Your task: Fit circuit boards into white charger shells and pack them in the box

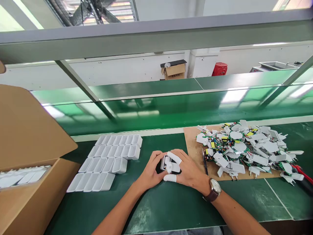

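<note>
Both my hands meet at the middle of the green bench, closed around one small white charger casing (168,163). My left hand (151,171) grips it from the left. My right hand (187,169), with white finger cots and a wristwatch, presses on it from the right and above. Rows of white casings (107,161) lie to the left of my hands. A pile of circuit boards and white plug parts (246,148) lies on a brown board (193,143) to the right.
An open cardboard box (29,182) with white parts inside stands at the left edge. A dark thin tool (204,161) lies on the brown board. A red-handled tool (303,174) is at far right. A green conveyor belt (171,107) runs behind.
</note>
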The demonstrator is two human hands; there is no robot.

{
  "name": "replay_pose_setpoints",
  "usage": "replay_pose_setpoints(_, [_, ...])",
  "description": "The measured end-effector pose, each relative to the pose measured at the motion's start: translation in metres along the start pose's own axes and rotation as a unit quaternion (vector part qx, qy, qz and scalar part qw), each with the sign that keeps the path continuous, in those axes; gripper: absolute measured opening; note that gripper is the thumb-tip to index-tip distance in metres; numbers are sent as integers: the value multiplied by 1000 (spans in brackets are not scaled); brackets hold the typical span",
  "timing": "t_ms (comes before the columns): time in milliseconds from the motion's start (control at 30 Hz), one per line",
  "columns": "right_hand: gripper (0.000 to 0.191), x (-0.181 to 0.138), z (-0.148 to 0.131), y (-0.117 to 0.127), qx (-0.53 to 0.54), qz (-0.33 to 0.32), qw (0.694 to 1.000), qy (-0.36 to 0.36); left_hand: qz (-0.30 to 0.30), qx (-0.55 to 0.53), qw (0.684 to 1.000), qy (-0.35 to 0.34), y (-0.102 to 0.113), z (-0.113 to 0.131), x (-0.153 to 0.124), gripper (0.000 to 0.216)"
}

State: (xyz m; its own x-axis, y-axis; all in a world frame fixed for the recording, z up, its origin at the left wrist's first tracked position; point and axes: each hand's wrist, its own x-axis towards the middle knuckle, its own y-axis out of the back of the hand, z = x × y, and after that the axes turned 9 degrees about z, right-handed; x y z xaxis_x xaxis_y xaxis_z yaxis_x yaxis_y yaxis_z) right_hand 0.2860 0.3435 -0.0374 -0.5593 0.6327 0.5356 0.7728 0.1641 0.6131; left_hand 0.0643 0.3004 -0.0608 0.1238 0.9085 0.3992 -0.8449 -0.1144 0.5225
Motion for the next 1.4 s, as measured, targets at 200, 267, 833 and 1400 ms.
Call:
replay_pose_setpoints(200, [52, -3, 7, -2, 62, 4, 997, -41, -32, -116, 989, 91, 9, -2, 2, 42])
replay_pose_setpoints(267, [44, -2, 8, -5, 61, -1, 998, -17, -18, -159, 979, 126, 9, -7, -1, 57])
replay_pose_setpoints(833, [41, 2, 10, -19, -39, 0, 999, 38, 78, -88, 993, 24, 0, 1, -9, 96])
replay_pose_setpoints(1400, [48, -3, 3, -25, -73, -20, 997, 28, 193, -7, 978, -74, 3, 8, 1, 29])
